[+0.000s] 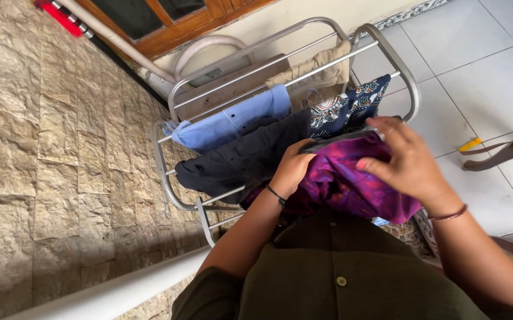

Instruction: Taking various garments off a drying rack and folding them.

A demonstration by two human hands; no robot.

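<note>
- Nearest the lens, at six o'clock, sits the person's dark olive shirt, one pale button showing on its front.
- Moving to the left side: the left hand, a thin dark band on its wrist, is closed around the near edge of the purple patterned cloth, fingers tucked under the fabric, likely to keep the bundle from sliding off the rail.
- That purple cloth sits centre frame, bunched between both hands right at the front of the metal drying rack.
- Up at eleven o'clock, four other garments hang over the rack's bars: a light blue shirt, a black garment just below it, a beige piece at twelve, and a dark blue patterned cloth beside that. Each is draped across a bar so it hangs open to the air.
- At two to three o'clock, the right hand, with a reddish wrist cord, lies spread over the top of the purple cloth, fingers pressing down and thumb pinching its upper edge; it looks like a steadying hold.
- Count: two hands, one rack, five cloths in all.
- Far right, at three o'clock, part of a brown chair stands on the white tiled floor.
</note>
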